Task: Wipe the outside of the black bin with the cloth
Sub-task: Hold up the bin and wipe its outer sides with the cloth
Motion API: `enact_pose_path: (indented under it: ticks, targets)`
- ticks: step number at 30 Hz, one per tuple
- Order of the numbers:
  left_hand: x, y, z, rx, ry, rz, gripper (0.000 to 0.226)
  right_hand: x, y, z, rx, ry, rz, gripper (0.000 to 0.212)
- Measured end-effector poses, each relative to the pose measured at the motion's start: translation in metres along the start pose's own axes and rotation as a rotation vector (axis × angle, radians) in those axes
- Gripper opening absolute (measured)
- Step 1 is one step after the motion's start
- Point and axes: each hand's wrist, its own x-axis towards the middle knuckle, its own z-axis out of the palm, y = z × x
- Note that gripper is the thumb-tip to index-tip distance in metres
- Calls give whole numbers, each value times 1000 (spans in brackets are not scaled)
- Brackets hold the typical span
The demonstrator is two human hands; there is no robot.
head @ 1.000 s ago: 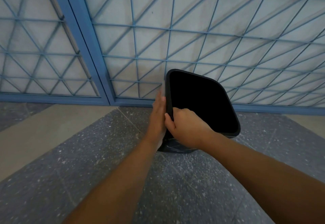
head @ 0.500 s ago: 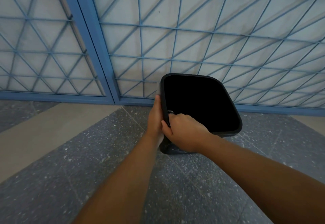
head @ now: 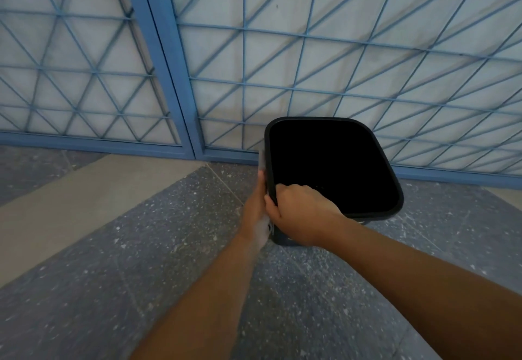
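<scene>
A dark grey speckled stone floor (head: 175, 289) is stretching toward a blue metal lattice gate (head: 282, 77), with a plain beige stone band (head: 70, 207) crossing it at the left. A black square plastic bin (head: 375, 212) is standing on the grey stone, near the gate's bottom rail.

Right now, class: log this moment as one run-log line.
right hand: grips black bin rim | left hand: presses cloth on bin's outer left side | bin: on floor
</scene>
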Motion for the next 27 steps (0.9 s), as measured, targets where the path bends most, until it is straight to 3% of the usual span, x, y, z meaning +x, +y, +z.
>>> enact_pose_path:
  ticks: [3,6,11,15,18,21,22,24,27]
  targets:
    - [8,10,5,-79,-28,-23,45,3,1,3,-18,-11,29,35]
    - [-2,-8,2,-17,-30,52,45,1,0,5,-39,-10,36,36]
    - [2,1,-1,12,-30,-1,49,-2,3,0,-52,-22,-2,36]
    - [-7,-13,-1,-28,-36,87,54,-8,5,-1,-76,-30,-55,34]
    - [-4,-10,-2,6,-95,155,71,-9,6,-2,-85,-25,-62,34]
    - [5,-13,0,-49,-84,153,119,-7,6,1,-93,-22,-63,35]
    - [13,-24,-1,-60,-60,134,125,-7,6,1,-93,-23,-63,35]
    - [1,-23,1,-21,-52,142,118,-8,5,0,-89,-24,-63,36]
    - [6,-21,-3,-37,-57,174,71,-8,5,-1,-80,-29,-59,36]
